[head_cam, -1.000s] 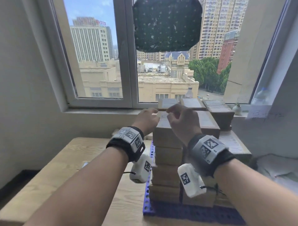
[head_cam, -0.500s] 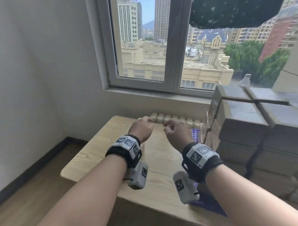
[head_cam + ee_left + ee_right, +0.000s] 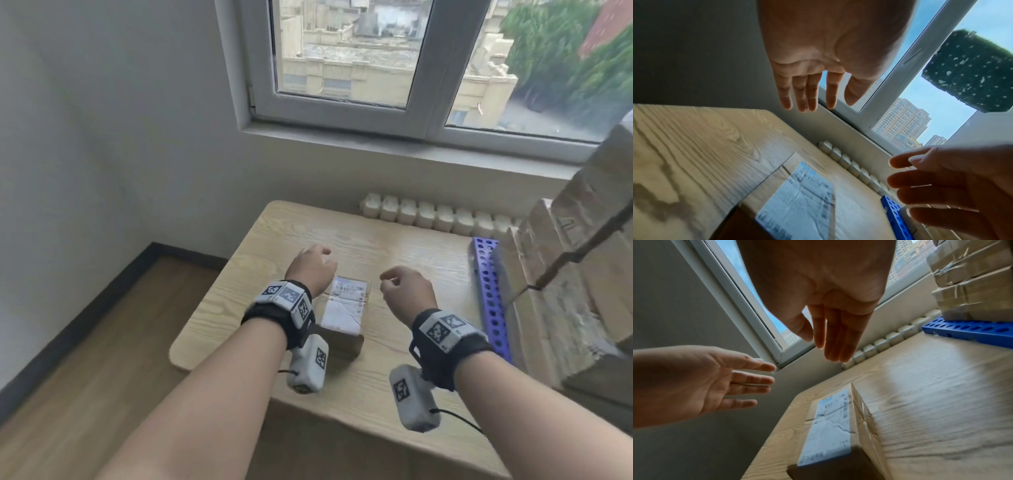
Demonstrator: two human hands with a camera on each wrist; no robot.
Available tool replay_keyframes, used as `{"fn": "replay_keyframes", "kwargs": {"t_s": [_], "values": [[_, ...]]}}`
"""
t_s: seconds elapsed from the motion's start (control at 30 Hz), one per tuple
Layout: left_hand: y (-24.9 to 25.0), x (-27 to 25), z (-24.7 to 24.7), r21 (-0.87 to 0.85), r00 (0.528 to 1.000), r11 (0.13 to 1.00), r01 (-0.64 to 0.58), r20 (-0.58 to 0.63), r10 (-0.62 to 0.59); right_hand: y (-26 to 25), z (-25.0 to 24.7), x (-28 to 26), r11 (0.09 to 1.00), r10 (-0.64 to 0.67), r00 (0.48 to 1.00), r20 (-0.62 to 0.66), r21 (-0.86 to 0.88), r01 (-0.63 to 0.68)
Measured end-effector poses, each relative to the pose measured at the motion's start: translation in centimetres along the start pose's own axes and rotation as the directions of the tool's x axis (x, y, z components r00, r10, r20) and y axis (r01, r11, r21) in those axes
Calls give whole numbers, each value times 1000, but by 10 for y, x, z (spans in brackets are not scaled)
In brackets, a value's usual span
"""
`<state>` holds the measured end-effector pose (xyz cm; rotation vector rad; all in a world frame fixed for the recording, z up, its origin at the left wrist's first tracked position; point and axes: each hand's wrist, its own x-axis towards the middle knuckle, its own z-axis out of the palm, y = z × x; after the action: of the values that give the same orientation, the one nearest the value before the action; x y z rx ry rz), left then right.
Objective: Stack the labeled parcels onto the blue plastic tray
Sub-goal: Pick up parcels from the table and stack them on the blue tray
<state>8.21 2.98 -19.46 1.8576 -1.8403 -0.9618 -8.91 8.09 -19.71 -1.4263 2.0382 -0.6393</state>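
Note:
A brown cardboard parcel (image 3: 343, 310) with a white shipping label lies alone on the wooden table, also visible in the left wrist view (image 3: 797, 203) and the right wrist view (image 3: 830, 426). My left hand (image 3: 310, 270) hovers just left of it, fingers straight and empty (image 3: 809, 91). My right hand (image 3: 406, 291) hovers to its right, likewise flat and empty (image 3: 834, 337). Neither touches the parcel. The blue perforated tray (image 3: 489, 298) sits at the table's right, bearing a tall stack of taped parcels (image 3: 565, 274).
The wooden table (image 3: 394, 246) stands under a window, with a white radiator (image 3: 438, 216) along its far edge. A grey wall is to the left, and wood floor lies below the table's left edge. The stack (image 3: 972, 280) rises high on the right.
Both hands left the top of the parcel stack and came down to the left, over the single parcel on the table. The head view swung down and left with them.

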Motion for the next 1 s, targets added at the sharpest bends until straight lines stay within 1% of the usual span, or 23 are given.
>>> {"fn": "replay_keyframes", "kwargs": {"t_s": [0.13, 0.27, 0.37, 0.5, 0.57, 0.67, 0.7, 0.77, 0.83, 0.93, 1.0], "values": [[-23, 25, 17, -37, 994, 996, 78, 86, -75, 11, 22, 13, 992, 123, 991, 46, -31, -121], [-37, 40, 32, -72, 975, 984, 163, 163, -150, 25, 42, 19, 972, 233, 964, 129, -51, -228], [-44, 46, 43, -78, 956, 975, 206, 228, -184, 31, 55, 22, 954, 298, 935, 190, -17, -300], [-57, 56, 63, -72, 928, 968, 242, 310, -209, 38, 71, 27, 934, 338, 912, 232, 33, -355], [-80, 73, 85, -82, 925, 963, 255, 311, -219, 45, 79, 33, 922, 334, 905, 265, 107, -371], [-79, 63, 82, -98, 924, 956, 275, 302, -235, 85, 104, 54, 890, 312, 898, 310, 236, -391], [-76, 59, 80, -99, 925, 955, 280, 294, -240, 87, 106, 54, 882, 302, 899, 317, 264, -390], [-75, 53, 79, -97, 929, 953, 288, 270, -254, 61, 93, 38, 879, 300, 905, 301, 282, -385], [-76, 51, 83, -104, 936, 952, 286, 244, -254, 43, 81, 21, 899, 294, 905, 306, 234, -371], [-78, 43, 89, -103, 941, 954, 283, 221, -255, 38, 74, 6, 904, 288, 890, 355, 207, -375], [-81, 37, 96, -119, 935, 946, 301, 229, -269, 41, 72, -2, 911, 266, 895, 359, 211, -355]]}}
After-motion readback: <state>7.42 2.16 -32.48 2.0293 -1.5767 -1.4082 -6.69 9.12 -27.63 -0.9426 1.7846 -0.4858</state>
